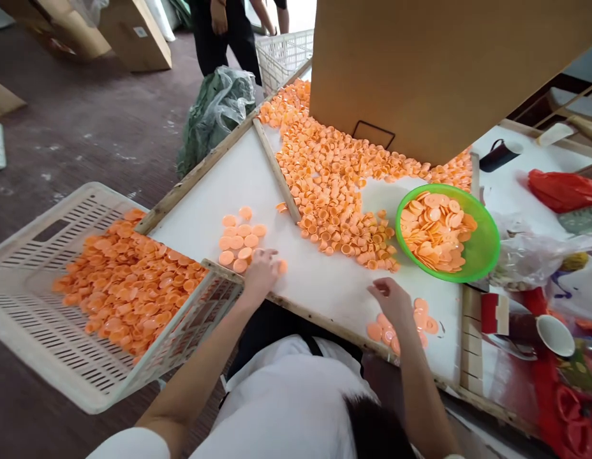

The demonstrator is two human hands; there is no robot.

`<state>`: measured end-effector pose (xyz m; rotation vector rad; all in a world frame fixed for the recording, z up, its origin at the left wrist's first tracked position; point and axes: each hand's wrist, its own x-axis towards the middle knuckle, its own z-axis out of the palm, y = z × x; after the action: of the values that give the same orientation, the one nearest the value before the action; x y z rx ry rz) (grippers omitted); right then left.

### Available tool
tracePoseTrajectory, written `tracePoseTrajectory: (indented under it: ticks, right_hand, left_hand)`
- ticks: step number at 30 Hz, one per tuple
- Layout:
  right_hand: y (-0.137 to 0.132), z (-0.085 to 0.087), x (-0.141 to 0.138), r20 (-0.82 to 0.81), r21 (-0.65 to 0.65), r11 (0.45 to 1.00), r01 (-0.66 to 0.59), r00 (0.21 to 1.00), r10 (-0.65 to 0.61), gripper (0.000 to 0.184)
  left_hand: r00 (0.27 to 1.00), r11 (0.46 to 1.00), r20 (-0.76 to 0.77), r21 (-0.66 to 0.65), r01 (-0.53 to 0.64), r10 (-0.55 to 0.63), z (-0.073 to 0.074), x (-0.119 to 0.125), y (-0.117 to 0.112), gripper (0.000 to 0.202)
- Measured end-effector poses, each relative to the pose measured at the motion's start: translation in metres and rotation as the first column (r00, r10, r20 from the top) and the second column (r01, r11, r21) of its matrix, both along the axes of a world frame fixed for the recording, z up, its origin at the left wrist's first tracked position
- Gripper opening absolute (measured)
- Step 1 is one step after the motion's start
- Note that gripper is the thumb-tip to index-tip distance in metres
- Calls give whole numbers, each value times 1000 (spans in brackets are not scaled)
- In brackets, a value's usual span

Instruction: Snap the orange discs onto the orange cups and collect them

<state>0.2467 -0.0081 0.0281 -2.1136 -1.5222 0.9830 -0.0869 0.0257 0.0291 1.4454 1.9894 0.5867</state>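
Observation:
My left hand (261, 276) is at the table's front edge, its fingers closed around an orange round cap (282, 266) that shows at the fingertips. Right beside it, a cluster of orange caps (239, 239) lies spread on the white tabletop (229, 178). My right hand (390, 298) hovers over the table with fingers loosely curled and a gap at the thumb; nothing shows in it. Flat orange discs (423, 315) lie under and beside that wrist, partly hidden by the forearm. Ahead of both hands spreads a large heap of small orange cups (332, 185).
A green bowl (485, 245) of orange discs stands at the right. To the left, a white plastic crate (32, 287) holds many orange caps. Wooden strips (277, 169) edge the table. A big cardboard box (411, 70) stands behind; a mug (554, 336) sits far right. People stand beyond.

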Motion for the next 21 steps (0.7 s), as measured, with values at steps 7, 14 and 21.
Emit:
tracePoseTrajectory:
  ticks: [7, 14, 21]
  right_hand:
    - [-21, -24, 59, 391, -112, 994, -21, 918, 63, 33]
    - [-21, -26, 54, 256, -34, 999, 18, 967, -8, 25]
    - [-15, -5, 44, -570, -88, 982, 165, 800, -186, 43]
  left_hand:
    - [984, 955, -124, 251, 158, -130, 9, 9, 24, 19]
    - [969, 960, -144, 170, 222, -199, -16, 53, 66, 24]
    - [945, 934, -48, 139, 328, -325, -11, 43, 20, 13]
